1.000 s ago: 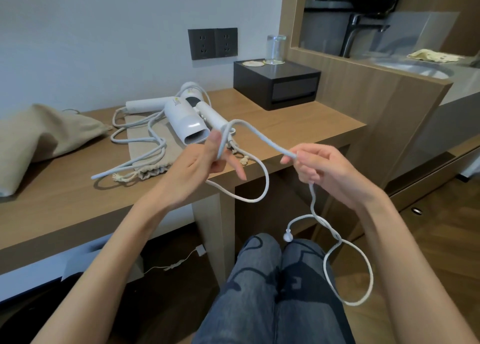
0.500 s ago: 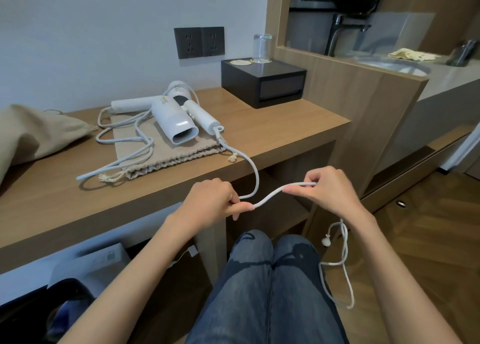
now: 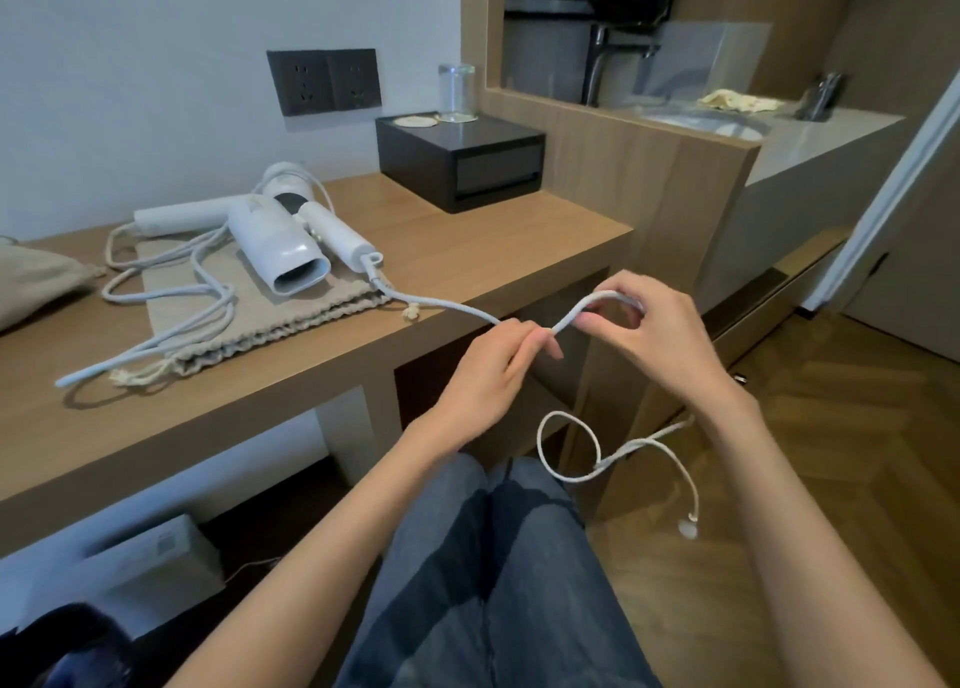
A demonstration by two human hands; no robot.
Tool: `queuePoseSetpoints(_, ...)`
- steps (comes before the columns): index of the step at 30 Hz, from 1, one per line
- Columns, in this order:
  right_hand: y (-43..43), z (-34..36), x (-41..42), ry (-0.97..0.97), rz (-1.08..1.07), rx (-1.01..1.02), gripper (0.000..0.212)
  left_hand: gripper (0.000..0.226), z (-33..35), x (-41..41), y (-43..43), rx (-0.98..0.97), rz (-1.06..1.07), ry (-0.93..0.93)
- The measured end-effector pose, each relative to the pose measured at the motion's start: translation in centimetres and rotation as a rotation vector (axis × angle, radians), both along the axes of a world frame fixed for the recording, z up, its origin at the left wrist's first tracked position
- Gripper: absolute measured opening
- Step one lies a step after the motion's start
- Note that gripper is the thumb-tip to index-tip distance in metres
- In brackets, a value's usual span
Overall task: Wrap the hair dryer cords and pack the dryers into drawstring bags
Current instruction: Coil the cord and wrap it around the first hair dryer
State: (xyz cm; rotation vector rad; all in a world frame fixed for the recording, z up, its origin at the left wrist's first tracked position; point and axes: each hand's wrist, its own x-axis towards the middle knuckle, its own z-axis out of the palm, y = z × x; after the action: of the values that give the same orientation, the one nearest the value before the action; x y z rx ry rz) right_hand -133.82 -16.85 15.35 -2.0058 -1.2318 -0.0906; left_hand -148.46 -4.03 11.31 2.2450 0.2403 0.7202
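- The left hand (image 3: 488, 375) has its fingers curled, pinching the cord (image 3: 452, 307) between thumb and fingers just off the desk's front edge.
- The right hand (image 3: 657, 331) is near it, to the right. Its thumb and forefinger pinch the top of a bend in the same cord, and the other fingers are loosely curled.
- Between the hands the cord rises in a short arch.
- Left of the left hand, the cord runs up onto the desk (image 3: 467, 250) to the end of a white handle (image 3: 337, 235).
- Below the right wrist the cord hangs free, makes one loop over the right knee and ends in a plug (image 3: 688, 530) dangling above the floor.
- Two white dryers lie touching on the desk: the front dryer (image 3: 280, 250) with its nozzle facing forward, the rear dryer (image 3: 283, 175) behind it.
- Both lie partly on a flat beige bag (image 3: 291, 313), whose gathered mouth is at the desk's front edge.
- A second cord (image 3: 208, 292) lies in loose loops across that bag's left side.
- Another bag (image 3: 36, 282) lies at the desk's left end.
- A black box (image 3: 457, 162) stands at the back right with a glass (image 3: 457, 92) on top.
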Motion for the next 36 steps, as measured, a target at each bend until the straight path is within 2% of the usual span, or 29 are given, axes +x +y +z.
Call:
queuePoseSetpoints(2, -0.2, 0.0, -0.2, -0.033, 0.049, 0.005, 0.007, 0.022, 1.1, 1.2, -0.6, -0.032, -0.037, -0.032)
queuePoseSetpoints(4, -0.5, 0.1, -0.2, -0.015, 0.051, 0.023, 0.002, 0.014, 2.1, 2.2, -1.1, -0.053, -0.069, -0.073)
queuePoseSetpoints(6, -0.8, -0.1, 0.0, 0.03, 0.024, 0.001, 0.004, 0.019, 2.7, 2.7, -1.3, -0.024, -0.061, -0.076)
queuePoseSetpoints(11, -0.9, -2.1, 0.9, 0.046, -0.134, -0.01, 0.013, 0.018, 1.2, 1.9, 0.0, 0.156, 0.035, 0.094)
queuePoseSetpoints(14, -0.5, -2.1, 1.4, 0.091, -0.205, 0.065, 0.026, 0.01, 0.4, 0.6, 1.7, 0.254, 0.045, 0.106)
queuePoseSetpoints(16, -0.3, -1.4, 1.9, 0.139, -0.261, 0.127, 0.033, 0.014, 0.3, -0.2, 2.8, 0.288, 0.027, 0.106)
queuePoseSetpoints(20, 0.4, -1.3, 2.4, 0.173, -0.234, 0.074, 0.019, 0.018, 1.5, -1.1, 3.1, -0.011, -0.011, -0.078)
queuePoseSetpoints(22, 1.0, -1.8, 1.4, 0.131, -0.133, 0.088, 0.014, 0.023, 2.8, -0.2, 2.5, -0.054, -0.018, -0.117)
queuePoseSetpoints(25, 1.6, -1.9, -0.2, -0.085, -0.042, 0.233, 0.035, 0.017, 5.0, 2.4, 2.2, 0.0, -0.062, -0.036)
queuePoseSetpoints(26, 1.6, -1.7, -0.4, -0.187, -0.03, 0.279, 0.035, 0.013, 5.6, 3.1, 2.2, -0.027, -0.073, -0.035)
queuePoseSetpoints(28, 1.2, -1.3, -0.2, -0.364, 0.006, 0.31, 0.023, 0.021, 6.4, 3.8, 2.6, -0.051, -0.104, -0.055)
queuePoseSetpoints(30, 0.7, -1.3, 0.4, -0.427, -0.007, 0.303, 0.017, 0.025, 6.1, 3.5, 3.0, 0.011, -0.133, -0.024)
queuePoseSetpoints(31, 0.6, -1.3, 0.6, -0.39, -0.049, 0.308, 0.016, 0.024, 5.7, 3.1, 3.3, 0.045, -0.134, -0.007)
queuePoseSetpoints(36, 1.4, -1.3, 1.7, 0.049, -0.206, 0.331, 0.016, 0.015, 3.4, 0.2, 6.9, 0.261, 0.003, 0.042)
